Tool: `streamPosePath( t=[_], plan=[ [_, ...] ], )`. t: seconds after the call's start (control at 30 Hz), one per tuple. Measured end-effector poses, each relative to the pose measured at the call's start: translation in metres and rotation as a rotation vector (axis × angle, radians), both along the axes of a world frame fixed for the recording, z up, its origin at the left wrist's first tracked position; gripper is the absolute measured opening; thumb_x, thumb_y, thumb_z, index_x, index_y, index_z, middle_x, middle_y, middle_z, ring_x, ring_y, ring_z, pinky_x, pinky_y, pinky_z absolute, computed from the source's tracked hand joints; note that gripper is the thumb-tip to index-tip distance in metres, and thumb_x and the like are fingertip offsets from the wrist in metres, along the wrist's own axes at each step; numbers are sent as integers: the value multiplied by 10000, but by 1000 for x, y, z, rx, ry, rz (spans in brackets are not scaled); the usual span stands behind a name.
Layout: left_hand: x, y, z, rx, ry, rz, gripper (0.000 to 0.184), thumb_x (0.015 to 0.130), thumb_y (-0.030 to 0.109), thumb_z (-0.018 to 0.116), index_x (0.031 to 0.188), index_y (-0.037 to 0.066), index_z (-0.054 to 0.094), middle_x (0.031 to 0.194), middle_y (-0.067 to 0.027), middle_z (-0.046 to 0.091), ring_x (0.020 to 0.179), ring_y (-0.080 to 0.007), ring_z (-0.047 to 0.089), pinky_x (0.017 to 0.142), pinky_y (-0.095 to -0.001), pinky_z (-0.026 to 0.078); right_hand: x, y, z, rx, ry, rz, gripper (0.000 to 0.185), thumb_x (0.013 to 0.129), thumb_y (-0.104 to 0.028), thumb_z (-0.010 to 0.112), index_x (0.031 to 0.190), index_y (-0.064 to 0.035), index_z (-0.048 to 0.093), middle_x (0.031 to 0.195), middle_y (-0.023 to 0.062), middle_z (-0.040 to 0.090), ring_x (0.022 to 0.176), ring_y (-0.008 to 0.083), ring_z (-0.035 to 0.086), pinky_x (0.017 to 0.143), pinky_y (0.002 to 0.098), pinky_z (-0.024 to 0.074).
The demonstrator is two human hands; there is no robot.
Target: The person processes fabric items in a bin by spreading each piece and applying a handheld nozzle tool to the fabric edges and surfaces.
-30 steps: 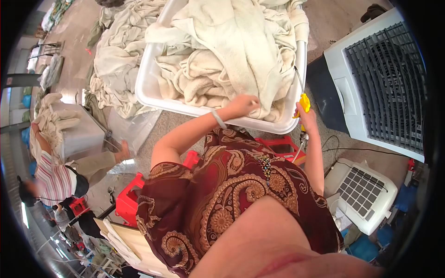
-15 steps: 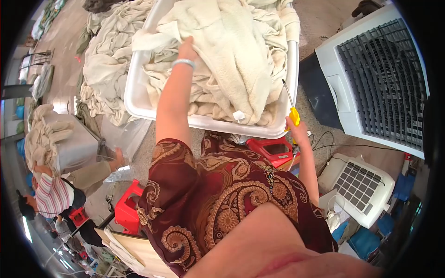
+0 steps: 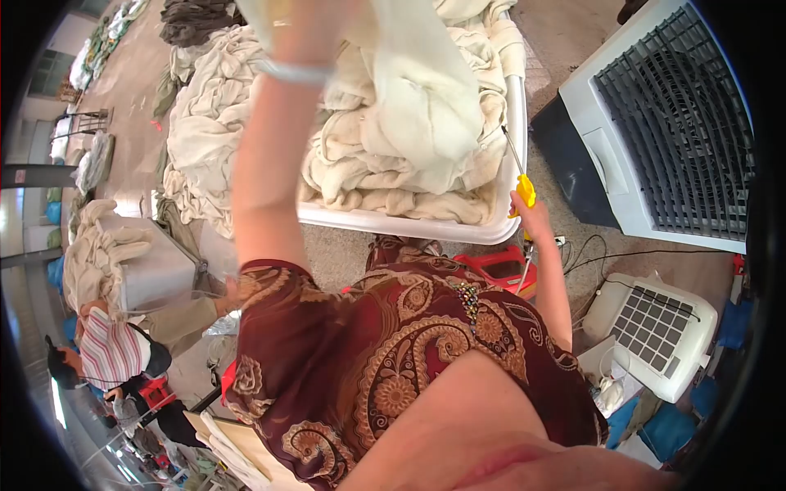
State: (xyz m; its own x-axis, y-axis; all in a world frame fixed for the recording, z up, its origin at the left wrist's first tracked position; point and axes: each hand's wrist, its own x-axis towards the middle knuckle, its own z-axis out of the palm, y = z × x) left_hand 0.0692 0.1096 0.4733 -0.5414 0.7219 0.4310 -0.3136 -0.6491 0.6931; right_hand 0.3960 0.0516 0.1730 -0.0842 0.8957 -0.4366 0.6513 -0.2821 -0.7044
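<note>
A white tub (image 3: 401, 227) holds a heap of cream cloths (image 3: 368, 168). My left hand (image 3: 315, 33), blurred by motion at the top edge, is closed on a raised cream cloth (image 3: 426, 102) that hangs down over the heap. Its fingers are smeared. Around that wrist is a pale band. At the tub's right front corner, my right hand (image 3: 534, 219) is closed round a yellow-handled tool (image 3: 526, 191). The tool's thin metal shaft points up along the tub's right wall, its tip beside the cloths.
More cream cloths (image 3: 209, 123) lie left of the tub. A large air cooler (image 3: 598, 155) stands at the right, with cables and a white grilled panel (image 3: 655, 327) below it. A red stool (image 3: 499, 266) is under the tub's front. Another person (image 3: 115, 348) works at the far left.
My left hand has moved up and away with the cloth, lifting it off the heap. My right hand still holds the yellow-handled tool near the same corner. The view has shifted slightly.
</note>
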Motion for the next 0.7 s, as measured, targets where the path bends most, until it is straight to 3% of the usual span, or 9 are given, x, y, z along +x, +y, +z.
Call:
streamPosePath(
  t=[0.07, 0.1, 0.17, 0.23, 0.27, 0.37, 0.4, 0.57, 0.7],
  plan=[
    [-12, -5, -107, -373, 325, -31, 311, 889, 220, 396, 1079, -13, 474, 951, -113, 580, 882, -216, 568, 786, -301, 445, 0, 1, -4, 9, 4, 17, 447, 748, -488, 518, 632, -66, 603, 571, 52, 580, 541, 183, 561, 540, 304, 421],
    [17, -16, -145, -239, -60, -173, 369, 892, 235, 399, 1170, -7, 380, 1096, -118, 506, 983, -225, 520, 848, -329, 430, -1, 0, -3, 1, 2, 11, 447, 748, -488, 518, 632, -66, 603, 571, 52, 580, 541, 183, 561, 540, 304, 421],
    [39, -33, -270, -463, -433, -346, 380, 899, 187, 373, 1218, -7, 306, 1181, -120, 430, 1085, -240, 447, 914, -360, 389, 1, -4, 1, 0, 16, 3, 440, 748, -480, 525, 636, -61, 603, 569, 50, 579, 534, 176, 559, 534, 303, 421],
    [65, -82, -319, -845, -501, -346, 379, 890, 155, 386, 1222, -7, 302, 1179, -126, 428, 1063, -259, 460, 876, -368, 419, 9, -8, -7, 13, 12, -14, 434, 749, -472, 533, 647, -56, 604, 562, 50, 574, 517, 170, 553, 518, 302, 418],
    [68, -99, -335, -998, -508, -399, 383, 883, 145, 402, 1218, -12, 303, 1177, -126, 430, 1049, -264, 468, 860, -370, 431, 12, -9, -8, -17, -5, -31, 428, 751, -465, 535, 654, -54, 605, 566, 51, 575, 511, 169, 553, 513, 302, 418],
    [73, -119, -352, -1045, -466, -336, 359, 867, 128, 436, 1181, -20, 347, 1142, -126, 461, 1000, -259, 500, 813, -357, 457, 15, -19, -8, -67, -24, -55, 419, 757, -452, 534, 674, -49, 606, 584, 53, 582, 500, 168, 553, 499, 299, 420],
    [63, -120, -362, -1039, -509, -432, 345, 849, 147, 486, 1138, -18, 395, 1099, -126, 492, 928, -229, 536, 772, -317, 469, 15, -20, -9, -72, -12, -38, 420, 757, -453, 533, 678, -47, 606, 589, 53, 584, 495, 168, 551, 496, 297, 420],
    [34, -130, -350, -1122, -306, -599, 351, 805, 159, 556, 1086, -21, 449, 1061, -125, 509, 834, -172, 558, 687, -249, 469, 6, -25, -10, -61, -26, 17, 447, 757, -466, 530, 711, -27, 605, 602, 62, 588, 472, 169, 541, 489, 293, 433],
    [14, -149, -350, -1117, -171, -615, 501, 713, 84, 630, 1136, -23, 386, 1037, -110, 514, 841, -173, 556, 678, -229, 457, 7, -26, -12, -74, -2, -1, 450, 756, -467, 532, 718, -25, 605, 605, 62, 588, 482, 164, 543, 494, 293, 437]
  ],
)
